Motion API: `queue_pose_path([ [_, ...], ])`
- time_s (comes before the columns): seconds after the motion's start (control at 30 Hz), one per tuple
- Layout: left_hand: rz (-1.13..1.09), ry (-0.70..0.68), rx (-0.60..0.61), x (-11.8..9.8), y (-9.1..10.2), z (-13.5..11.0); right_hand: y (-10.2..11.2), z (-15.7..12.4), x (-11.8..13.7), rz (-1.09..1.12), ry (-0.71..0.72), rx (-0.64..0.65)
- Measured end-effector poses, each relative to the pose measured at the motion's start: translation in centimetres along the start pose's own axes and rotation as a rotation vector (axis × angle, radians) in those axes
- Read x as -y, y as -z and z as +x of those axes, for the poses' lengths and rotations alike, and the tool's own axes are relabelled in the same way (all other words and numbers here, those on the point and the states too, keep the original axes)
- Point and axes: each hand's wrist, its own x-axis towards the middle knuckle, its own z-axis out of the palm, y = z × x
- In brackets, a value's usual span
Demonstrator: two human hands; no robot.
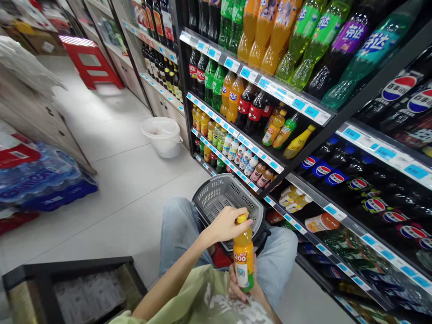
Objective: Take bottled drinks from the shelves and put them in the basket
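An orange juice bottle (243,256) with a Qoo label and a yellow cap stands nearly upright in front of my chest. My left hand (227,225) reaches over from the left, its fingers closed around the cap and neck. Lower down, my right hand (236,284) wraps the bottle near its base from behind, with part of its fingers hidden. Just beyond the bottle, between my knees, sits a grey plastic shopping basket (205,191) with slotted walls; my left hand covers part of its near side.
Drink shelves (232,130) with several rows of bottles rise ahead and to the right. A white bucket (164,137) stands on the floor by them. Shrink-wrapped water bottles (43,175) lie to the left, a red stool (89,63) farther back. A dark-framed box (77,288) is at lower left.
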Motion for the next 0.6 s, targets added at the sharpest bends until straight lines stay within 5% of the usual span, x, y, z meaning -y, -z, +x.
queue_pose_path([
  [0.4, 0.025, 0.128, -0.155, 0.7, 0.2, 0.5, -2.2, 0.6, 4.9, 0.241, 0.077, -0.017],
  [0.6, 0.042, 0.137, -0.217, 1.0, 1.0, 0.6, -2.6, 0.7, 3.5, 0.211, 0.135, -0.335],
])
